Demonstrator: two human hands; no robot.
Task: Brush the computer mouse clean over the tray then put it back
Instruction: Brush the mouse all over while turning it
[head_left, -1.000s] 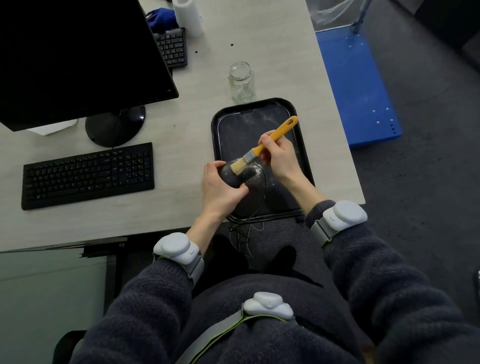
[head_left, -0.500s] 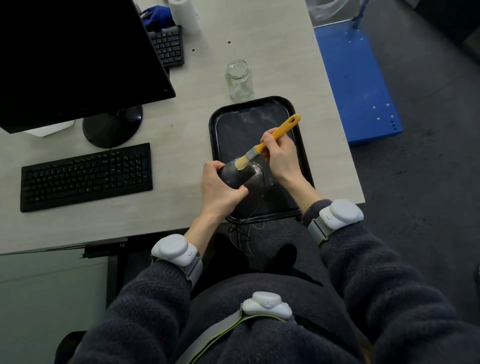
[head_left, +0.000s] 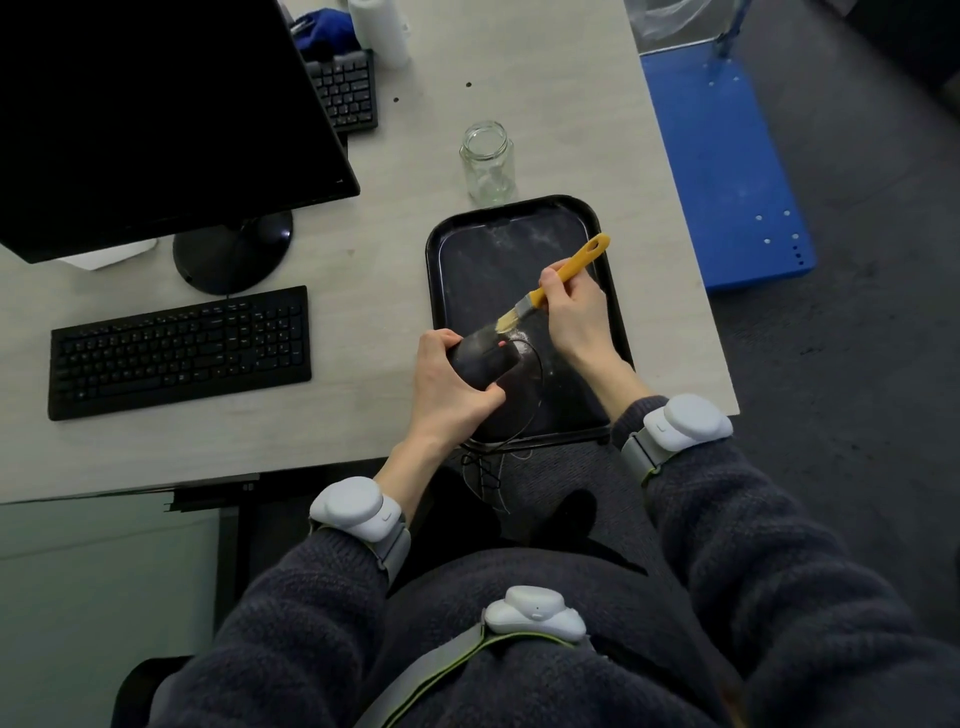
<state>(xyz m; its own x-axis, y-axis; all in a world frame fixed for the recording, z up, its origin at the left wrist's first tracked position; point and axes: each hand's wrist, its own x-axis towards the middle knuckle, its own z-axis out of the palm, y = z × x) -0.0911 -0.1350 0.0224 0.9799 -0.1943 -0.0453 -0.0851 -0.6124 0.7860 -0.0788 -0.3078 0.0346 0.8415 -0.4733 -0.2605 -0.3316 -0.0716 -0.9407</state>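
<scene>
Mouse (head_left: 485, 361) in left hand (head_left: 447, 387) over tray (head_left: 621, 332); brush (head_left: 550, 288) bristles against it

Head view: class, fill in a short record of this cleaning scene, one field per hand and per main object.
Left grip: holds the computer mouse above the tray
Right grip: holds the brush by its yellow handle
Brush: bristles at the mouse's far edge
Tray: black, dusty, at the desk's near edge
Glass jar: upright, beyond the tray
Keyboard: left of the tray
</scene>
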